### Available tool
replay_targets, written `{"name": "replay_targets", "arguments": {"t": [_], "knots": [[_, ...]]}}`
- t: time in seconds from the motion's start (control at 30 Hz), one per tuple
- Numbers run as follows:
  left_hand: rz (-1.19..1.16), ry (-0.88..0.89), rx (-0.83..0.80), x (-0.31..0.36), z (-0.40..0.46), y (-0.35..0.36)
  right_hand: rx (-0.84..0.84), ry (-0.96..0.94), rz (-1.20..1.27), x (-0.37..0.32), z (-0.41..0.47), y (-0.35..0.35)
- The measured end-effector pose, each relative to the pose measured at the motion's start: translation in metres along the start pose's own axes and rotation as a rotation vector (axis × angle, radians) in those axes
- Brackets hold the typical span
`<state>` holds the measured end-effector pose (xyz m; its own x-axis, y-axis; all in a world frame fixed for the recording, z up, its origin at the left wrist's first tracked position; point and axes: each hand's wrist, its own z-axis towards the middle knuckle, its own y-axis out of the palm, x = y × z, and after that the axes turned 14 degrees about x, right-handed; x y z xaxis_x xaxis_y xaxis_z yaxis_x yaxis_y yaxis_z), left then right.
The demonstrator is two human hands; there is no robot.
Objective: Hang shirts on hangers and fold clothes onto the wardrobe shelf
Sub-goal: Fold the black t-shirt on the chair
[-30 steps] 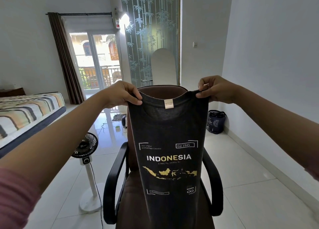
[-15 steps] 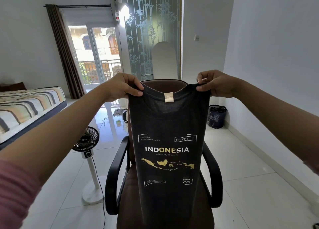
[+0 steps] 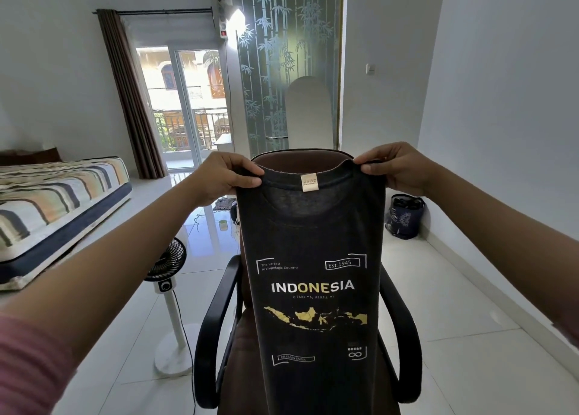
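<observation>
Both hands, left hand [image 3: 230, 174] and right hand [image 3: 395, 168], pinch the shoulders of dark t-shirt [image 3: 313, 273], held up and hanging in front of brown office chair [image 3: 219, 336], hiding its back. Standing fan [image 3: 166, 277] left, bed [image 3: 59, 201] far left, dark bag [image 3: 405, 215] right by the wall.

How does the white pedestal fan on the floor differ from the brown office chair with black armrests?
The white pedestal fan stands bare left of the brown office chair, which is mostly hidden behind the dark printed T-shirt. The fan is slim, on a round base; the chair is broad with curved arms. Both stand on the white tiled floor.
</observation>
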<state>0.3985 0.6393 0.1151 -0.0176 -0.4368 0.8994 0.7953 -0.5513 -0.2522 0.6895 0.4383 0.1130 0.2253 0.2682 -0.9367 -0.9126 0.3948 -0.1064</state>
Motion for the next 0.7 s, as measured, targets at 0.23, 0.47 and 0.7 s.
{"name": "replay_targets", "arguments": {"t": [0.23,0.47,0.7], "knots": [[-0.025,0.017,0.024,-0.024,0.065,-0.003,0.03,-0.021,0.029,0.026,0.065,-0.007],[-0.021,0.003,-0.001,-0.049,0.151,-0.008,-0.025,0.048,0.016,0.045,0.148,-0.019],[-0.014,0.009,-0.024,-0.062,0.221,-0.013,0.008,0.078,0.06,0.054,0.206,-0.019]]}}
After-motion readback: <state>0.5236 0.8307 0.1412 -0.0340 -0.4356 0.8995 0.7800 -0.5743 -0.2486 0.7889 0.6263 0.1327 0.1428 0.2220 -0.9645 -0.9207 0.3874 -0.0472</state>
